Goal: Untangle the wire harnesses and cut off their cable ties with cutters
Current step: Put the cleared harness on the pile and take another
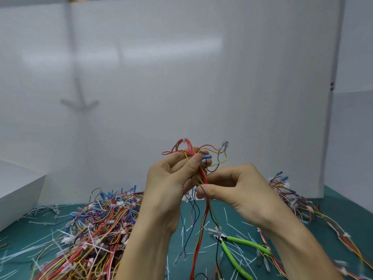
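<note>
I hold one wire harness (202, 174) of red, yellow and dark wires up in front of me. My left hand (171, 176) grips its looped upper part, thumb beside a blue connector (206, 157). My right hand (238, 188) pinches thin wires of the same harness just below the left hand. The rest of the harness hangs down to the green mat (347, 207). Green-handled cutters (240, 249) lie on the mat under my right forearm, untouched.
A big tangled pile of harnesses (94, 229) covers the mat at the left. A smaller heap (290, 197) lies at the right. Cut white cable ties (42, 245) are scattered all over. A white box (18, 190) stands far left, a white panel (181, 77) behind.
</note>
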The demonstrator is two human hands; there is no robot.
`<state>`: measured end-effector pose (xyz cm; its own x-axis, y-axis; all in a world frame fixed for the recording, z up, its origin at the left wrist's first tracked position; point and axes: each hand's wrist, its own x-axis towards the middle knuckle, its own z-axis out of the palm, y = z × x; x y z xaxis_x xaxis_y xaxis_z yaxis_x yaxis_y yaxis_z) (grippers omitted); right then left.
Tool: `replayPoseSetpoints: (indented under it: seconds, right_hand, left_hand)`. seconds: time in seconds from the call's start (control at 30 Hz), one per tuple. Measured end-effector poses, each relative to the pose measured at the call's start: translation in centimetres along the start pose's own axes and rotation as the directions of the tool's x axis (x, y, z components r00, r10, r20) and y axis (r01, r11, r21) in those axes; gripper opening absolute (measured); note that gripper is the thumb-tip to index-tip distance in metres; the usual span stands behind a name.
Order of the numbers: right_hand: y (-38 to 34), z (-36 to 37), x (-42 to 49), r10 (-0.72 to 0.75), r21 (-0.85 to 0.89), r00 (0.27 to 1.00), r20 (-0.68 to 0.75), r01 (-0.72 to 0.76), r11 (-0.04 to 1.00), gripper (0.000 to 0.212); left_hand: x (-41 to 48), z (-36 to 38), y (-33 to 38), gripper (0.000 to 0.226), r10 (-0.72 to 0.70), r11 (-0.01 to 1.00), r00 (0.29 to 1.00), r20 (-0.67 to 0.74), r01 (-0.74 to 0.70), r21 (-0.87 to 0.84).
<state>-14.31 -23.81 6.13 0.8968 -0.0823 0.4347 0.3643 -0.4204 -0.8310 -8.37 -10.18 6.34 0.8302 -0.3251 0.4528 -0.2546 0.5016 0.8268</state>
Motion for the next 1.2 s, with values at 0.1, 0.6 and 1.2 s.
replayPoseSetpoints:
  seconds: [0.1,0.6,1.2]
  right_hand:
    - [-0.3,0.2,-0.2,-0.027,0.085,0.998,-0.061,0.032,0.996,0.012]
    - [-0.4,-1.1,-0.1,0.092,0.441,0.914,-0.395,0.101,0.892,0.014]
    - [-0.2,-0.6,0.2,0.155,0.577,0.903,-0.400,0.117,0.808,0.013]
  left_hand:
    - [0.0,0.2,0.0,0.031,0.031,1.000,1.000,0.003,-0.031,-0.006]
    - [-0.2,-2.8,0.2,0.027,-0.372,0.745,0.846,0.382,0.026,0.667]
    - [-0.3,-0.2,-1.4,0.031,-0.308,0.800,0.875,0.374,0.025,0.599]
